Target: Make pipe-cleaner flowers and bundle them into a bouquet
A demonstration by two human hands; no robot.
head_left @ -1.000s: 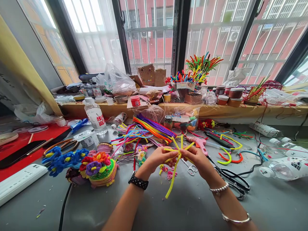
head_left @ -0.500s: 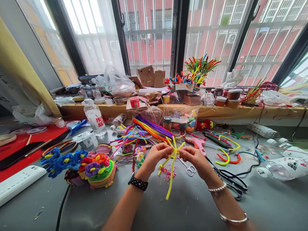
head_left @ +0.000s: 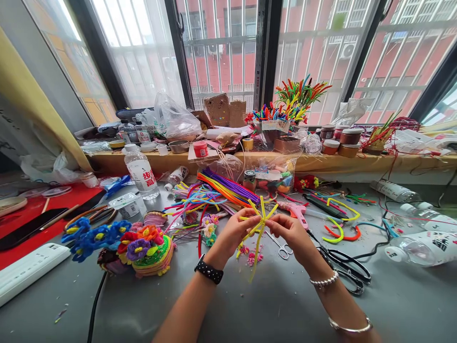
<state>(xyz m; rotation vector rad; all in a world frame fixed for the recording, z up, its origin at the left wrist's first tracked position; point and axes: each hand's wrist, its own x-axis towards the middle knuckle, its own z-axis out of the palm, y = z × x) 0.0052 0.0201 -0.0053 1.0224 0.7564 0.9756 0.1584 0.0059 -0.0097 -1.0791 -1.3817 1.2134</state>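
A bundle of yellow pipe cleaners (head_left: 259,227) is pinched between both my hands above the grey table (head_left: 250,305). My left hand (head_left: 233,233), with a black watch on its wrist, grips the bundle from the left. My right hand (head_left: 291,233), with a bead bracelet and a bangle, grips it from the right. Short ends fan out above the fingers and one long tail hangs down toward the table. Small pink and yellow pipe cleaner flowers (head_left: 250,255) lie just under the hands.
Small scissors (head_left: 282,247) and large black scissors (head_left: 346,269) lie right of my hands, a pink glue gun (head_left: 294,212) behind them. A loose pile of coloured pipe cleaners (head_left: 214,193), a flower-covered woven piece (head_left: 143,247), water bottles (head_left: 141,171) and a power strip (head_left: 28,269) crowd the table.
My hands have twisted the yellow bundle and lifted it a little. The spread ends have drawn closer together, and the hanging tail looks shorter and more upright.
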